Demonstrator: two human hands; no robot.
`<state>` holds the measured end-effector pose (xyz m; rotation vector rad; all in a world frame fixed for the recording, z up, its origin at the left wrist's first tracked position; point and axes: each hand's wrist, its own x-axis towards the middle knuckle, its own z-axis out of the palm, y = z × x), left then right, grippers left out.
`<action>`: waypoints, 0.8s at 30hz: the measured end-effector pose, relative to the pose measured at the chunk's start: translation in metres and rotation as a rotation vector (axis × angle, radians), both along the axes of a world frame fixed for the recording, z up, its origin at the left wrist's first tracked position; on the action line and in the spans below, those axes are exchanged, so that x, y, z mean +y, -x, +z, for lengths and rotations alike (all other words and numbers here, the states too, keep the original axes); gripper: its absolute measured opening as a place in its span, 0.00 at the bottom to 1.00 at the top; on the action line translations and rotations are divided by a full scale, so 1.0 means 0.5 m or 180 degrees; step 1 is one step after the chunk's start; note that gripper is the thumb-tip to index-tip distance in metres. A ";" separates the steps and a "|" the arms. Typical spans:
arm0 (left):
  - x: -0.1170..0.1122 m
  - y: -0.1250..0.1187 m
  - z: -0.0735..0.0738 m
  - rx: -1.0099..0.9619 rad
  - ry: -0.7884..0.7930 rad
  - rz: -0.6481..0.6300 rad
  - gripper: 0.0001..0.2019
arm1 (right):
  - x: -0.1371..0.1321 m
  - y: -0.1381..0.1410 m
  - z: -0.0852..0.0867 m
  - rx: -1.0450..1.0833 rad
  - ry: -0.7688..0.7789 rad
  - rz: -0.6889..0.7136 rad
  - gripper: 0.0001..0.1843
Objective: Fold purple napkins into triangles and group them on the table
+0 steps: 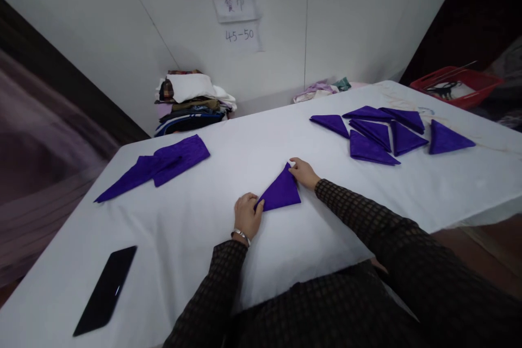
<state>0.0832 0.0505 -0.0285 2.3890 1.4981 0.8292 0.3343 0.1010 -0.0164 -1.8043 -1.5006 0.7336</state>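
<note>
A person's left hand [248, 216] pinches the left corner of a dark-purple, triangular folded cloth [283, 191] near the front of a white-covered table [244, 149], while the right hand [304, 172] grips its upper corner. An uneven tug between the two could skew the fold; a loosened grip could let it slip open. The cloth looks flat, its lower edge straight, though its layers are hard to count from here.
</note>
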 end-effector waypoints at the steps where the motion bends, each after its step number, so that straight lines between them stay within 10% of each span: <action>1: 0.002 0.002 -0.002 -0.0050 -0.0044 0.0000 0.11 | 0.000 0.001 0.002 -0.0060 0.0012 0.0011 0.22; 24: 0.003 0.005 -0.005 0.0001 -0.0073 0.0180 0.14 | -0.010 0.007 0.019 -0.0915 0.0304 -0.0020 0.17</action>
